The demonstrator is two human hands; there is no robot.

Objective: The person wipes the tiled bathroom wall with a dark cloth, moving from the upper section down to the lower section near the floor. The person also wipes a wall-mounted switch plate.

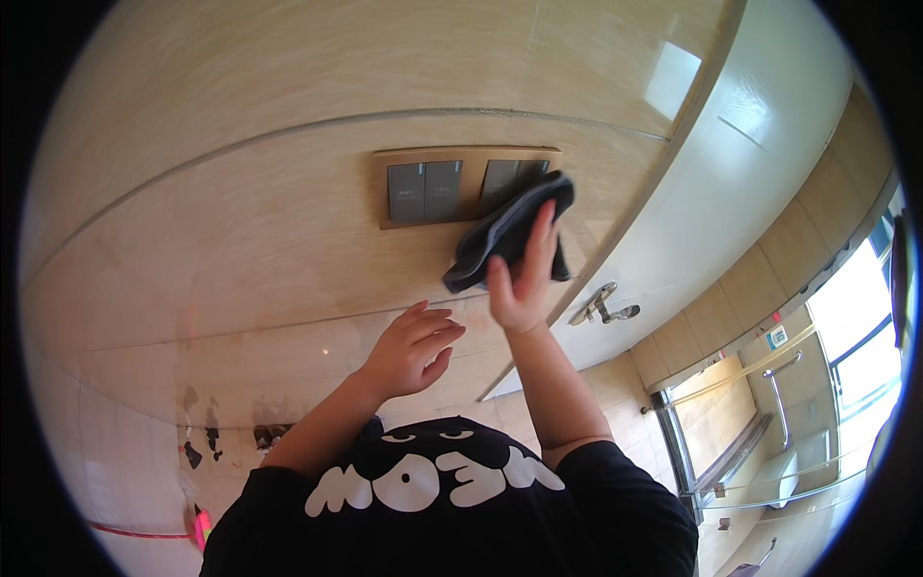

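My right hand [526, 281] presses a folded dark grey cloth [481, 252] to the wall, with thumb and fingers spread along it. The cloth covers the lower right part of a switch panel [471, 210], which has a bronze-coloured frame and wide grey rocker switches. On the panel's left half the dark switches [424, 191] show in full; those on the right are partly hidden. Lower and to the left, my left hand [413, 351] hangs in front of the wall, fingers loosely bent and apart, touching nothing.
Glossy beige tiles [240, 221] make up the wall. At the right is a pale door [711, 202] with a metal lever handle [601, 305]. Past it show a grab rail [784, 404] and a bright window [860, 327]. Dark shoes [269, 436] sit at the lower left.
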